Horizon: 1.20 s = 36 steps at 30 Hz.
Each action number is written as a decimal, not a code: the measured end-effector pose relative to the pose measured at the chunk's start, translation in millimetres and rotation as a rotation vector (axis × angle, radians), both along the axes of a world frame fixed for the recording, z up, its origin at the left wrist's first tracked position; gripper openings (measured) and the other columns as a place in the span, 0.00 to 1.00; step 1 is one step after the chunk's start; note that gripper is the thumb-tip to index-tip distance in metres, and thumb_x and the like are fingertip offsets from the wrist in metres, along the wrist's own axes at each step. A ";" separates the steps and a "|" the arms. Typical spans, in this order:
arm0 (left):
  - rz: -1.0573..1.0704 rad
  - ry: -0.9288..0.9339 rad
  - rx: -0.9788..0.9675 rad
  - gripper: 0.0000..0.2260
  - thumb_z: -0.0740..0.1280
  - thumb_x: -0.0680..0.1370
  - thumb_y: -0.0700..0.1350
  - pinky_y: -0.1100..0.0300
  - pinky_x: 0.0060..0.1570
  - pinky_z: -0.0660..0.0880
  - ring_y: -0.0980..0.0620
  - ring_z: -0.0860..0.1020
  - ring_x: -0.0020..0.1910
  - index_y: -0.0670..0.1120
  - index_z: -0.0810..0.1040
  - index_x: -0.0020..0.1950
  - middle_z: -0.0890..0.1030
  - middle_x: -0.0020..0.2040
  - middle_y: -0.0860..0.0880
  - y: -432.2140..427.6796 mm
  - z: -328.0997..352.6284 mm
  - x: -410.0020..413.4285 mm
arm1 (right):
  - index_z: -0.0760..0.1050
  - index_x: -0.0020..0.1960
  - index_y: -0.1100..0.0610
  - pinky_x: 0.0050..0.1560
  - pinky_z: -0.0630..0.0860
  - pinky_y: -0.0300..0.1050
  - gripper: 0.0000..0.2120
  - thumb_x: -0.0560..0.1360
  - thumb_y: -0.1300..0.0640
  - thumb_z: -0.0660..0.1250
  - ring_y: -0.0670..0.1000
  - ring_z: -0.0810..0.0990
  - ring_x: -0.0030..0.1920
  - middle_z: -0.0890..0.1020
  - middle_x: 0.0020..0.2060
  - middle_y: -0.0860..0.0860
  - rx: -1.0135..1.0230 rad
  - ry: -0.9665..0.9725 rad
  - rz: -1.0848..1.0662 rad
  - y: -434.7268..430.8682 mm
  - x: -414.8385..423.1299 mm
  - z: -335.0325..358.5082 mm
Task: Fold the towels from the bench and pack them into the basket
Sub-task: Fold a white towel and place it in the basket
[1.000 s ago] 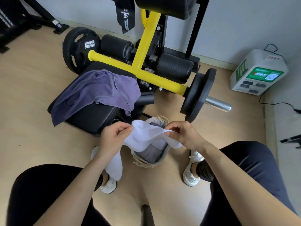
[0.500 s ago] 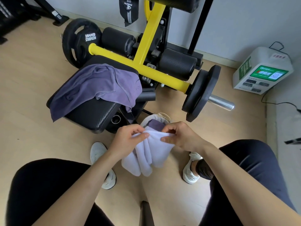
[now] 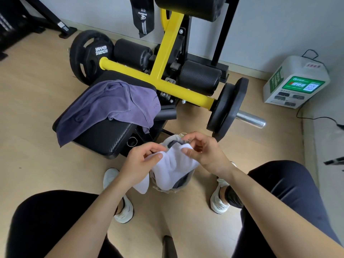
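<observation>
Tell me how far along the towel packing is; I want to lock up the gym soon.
Done: a dark folded cloth already lies in the woven basket. In hand: both hands, left and right, hold the white towel over the basket, partly folded. Left: the purple towel lies unfolded on the black padded bench.

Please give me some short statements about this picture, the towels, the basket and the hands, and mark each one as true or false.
1. A purple towel lies on the black bench pad. True.
2. The white towel is spread flat on the floor. False: both hands hold it above the basket.
3. The left hand pinches the white towel. True.
4. The basket stands on the bench. False: it stands on the floor between the person's shoes.
5. The right hand rests on the weight plate. False: it is at the white towel's upper edge.
</observation>
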<state>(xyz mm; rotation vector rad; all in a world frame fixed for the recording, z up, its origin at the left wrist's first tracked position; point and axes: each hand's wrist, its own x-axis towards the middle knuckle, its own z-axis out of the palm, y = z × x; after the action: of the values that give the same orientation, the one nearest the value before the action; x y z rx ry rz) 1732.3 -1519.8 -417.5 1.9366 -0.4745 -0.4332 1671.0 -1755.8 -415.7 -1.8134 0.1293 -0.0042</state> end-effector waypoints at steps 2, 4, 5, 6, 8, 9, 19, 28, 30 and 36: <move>-0.054 0.017 -0.019 0.06 0.71 0.77 0.44 0.65 0.44 0.76 0.52 0.80 0.41 0.52 0.84 0.51 0.84 0.44 0.54 -2.7 0.9 -2.4 | 0.79 0.61 0.52 0.41 0.72 0.37 0.16 0.74 0.62 0.74 0.45 0.73 0.35 0.76 0.34 0.54 -0.019 0.007 0.082 10.1 -1.2 1.6; -0.111 0.024 -0.041 0.04 0.71 0.77 0.43 0.66 0.45 0.75 0.52 0.80 0.42 0.50 0.84 0.50 0.83 0.43 0.53 -4.3 2.3 -5.0 | 0.78 0.64 0.54 0.40 0.70 0.35 0.18 0.76 0.63 0.72 0.45 0.71 0.35 0.74 0.34 0.51 -0.015 0.048 0.199 18.0 -3.0 1.3; -0.134 0.026 -0.050 0.04 0.72 0.77 0.41 0.67 0.46 0.75 0.54 0.79 0.42 0.49 0.83 0.49 0.83 0.43 0.54 -4.7 3.3 -6.1 | 0.78 0.64 0.54 0.40 0.69 0.36 0.17 0.76 0.62 0.72 0.46 0.70 0.36 0.74 0.34 0.51 0.000 0.071 0.258 20.5 -4.0 0.5; -0.151 0.026 -0.055 0.05 0.72 0.77 0.38 0.67 0.46 0.75 0.56 0.79 0.42 0.48 0.83 0.48 0.83 0.42 0.55 -5.2 4.8 -7.0 | 0.78 0.64 0.54 0.40 0.69 0.39 0.16 0.77 0.61 0.71 0.48 0.70 0.36 0.74 0.34 0.53 0.019 0.095 0.301 21.7 -4.7 -1.0; -0.167 0.025 -0.067 0.06 0.72 0.77 0.37 0.65 0.48 0.76 0.57 0.80 0.44 0.47 0.82 0.48 0.84 0.43 0.54 -5.2 5.1 -8.0 | 0.80 0.60 0.54 0.39 0.68 0.42 0.11 0.78 0.59 0.71 0.50 0.70 0.36 0.74 0.35 0.53 0.032 0.147 0.326 21.6 -5.4 -2.8; -0.162 0.027 -0.076 0.05 0.73 0.77 0.38 0.64 0.49 0.77 0.56 0.80 0.44 0.47 0.82 0.48 0.84 0.44 0.53 -5.3 4.7 -8.1 | 0.80 0.58 0.56 0.38 0.68 0.40 0.09 0.78 0.59 0.71 0.47 0.71 0.36 0.75 0.35 0.52 0.023 0.172 0.321 21.6 -5.6 -2.6; -0.074 0.133 0.068 0.05 0.75 0.75 0.47 0.54 0.46 0.78 0.49 0.82 0.41 0.50 0.86 0.50 0.86 0.42 0.48 9.9 -10.3 3.1 | 0.78 0.49 0.64 0.37 0.72 0.35 0.04 0.78 0.62 0.69 0.43 0.76 0.35 0.79 0.35 0.46 0.089 0.170 0.052 -6.1 -0.1 5.3; 0.097 0.052 0.176 0.03 0.73 0.78 0.42 0.59 0.47 0.78 0.55 0.84 0.43 0.48 0.87 0.48 0.86 0.41 0.54 20.1 -16.8 14.0 | 0.76 0.47 0.58 0.45 0.74 0.44 0.05 0.80 0.57 0.67 0.49 0.77 0.42 0.82 0.45 0.63 0.196 0.081 -0.353 -39.8 3.1 10.2; 0.105 0.060 0.176 0.03 0.72 0.78 0.42 0.62 0.47 0.76 0.58 0.83 0.43 0.50 0.86 0.48 0.86 0.42 0.57 18.2 -15.7 14.5 | 0.76 0.45 0.57 0.45 0.73 0.41 0.06 0.80 0.57 0.67 0.47 0.76 0.42 0.83 0.45 0.62 0.189 0.059 -0.386 -42.7 2.5 11.4; 0.203 0.147 -0.047 0.07 0.68 0.82 0.45 0.63 0.47 0.74 0.57 0.78 0.42 0.44 0.82 0.46 0.82 0.41 0.52 -1.4 2.1 13.0 | 0.77 0.51 0.60 0.36 0.72 0.32 0.03 0.79 0.60 0.68 0.42 0.75 0.34 0.79 0.34 0.46 0.133 0.042 -0.479 -42.9 1.1 5.6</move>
<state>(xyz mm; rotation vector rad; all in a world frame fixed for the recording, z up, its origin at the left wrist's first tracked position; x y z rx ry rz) 1745.4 -1521.2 -415.5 1.8702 -0.1891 -0.4250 1672.2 -1798.8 -410.2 -1.6128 0.5773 -0.2898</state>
